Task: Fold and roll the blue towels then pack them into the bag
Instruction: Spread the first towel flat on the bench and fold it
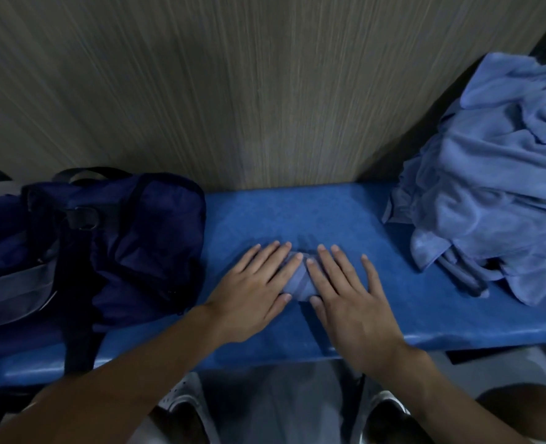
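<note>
Head view shows both hands laid flat, fingers straight, on a small rolled blue towel [298, 281] on the blue bench [297, 213]: the left hand [252, 299] covers its left end, the right hand [350, 302] its right end, forefingers nearly meeting over the roll. Left of the left hand, a dark navy bag [111, 245] with black straps slumps on the bench. Right of the right hand, well apart, rises a heap of loose blue towels [495, 181].

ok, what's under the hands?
A rolled blue towel, pressed flat by the left hand and right hand on the bench. The hands cover both its ends.
</note>
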